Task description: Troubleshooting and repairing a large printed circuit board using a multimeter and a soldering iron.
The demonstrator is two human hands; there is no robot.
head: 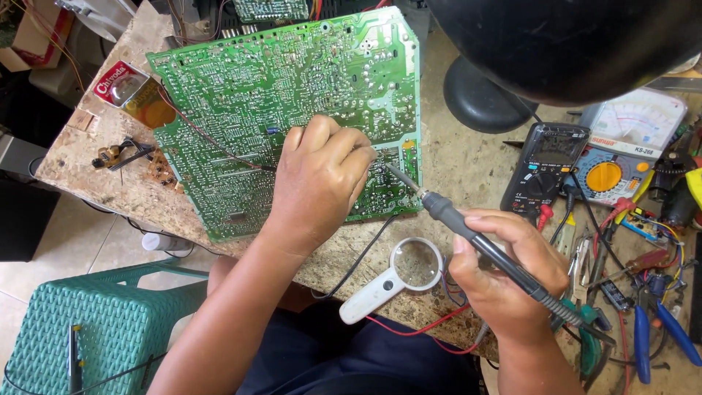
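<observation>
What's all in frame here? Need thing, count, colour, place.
circuit board: 1, green, solder side up, left-centre of the bench
soldering iron: 1, black handle, tip at the board's right edge
magnifying glass: 1, white handle, front edge of the bench
digital multimeter: 1, black, right of the board
analog meters: 2, white and blue-yellow, far right
hand tools: several, blue and green handles, right edge; count unclear
small tin: 1, red, beside the board's upper left
stool: 1, teal woven, lower left
bench: 1, speckled beige
left hand: resting on the board
right hand: gripping the iron
</observation>
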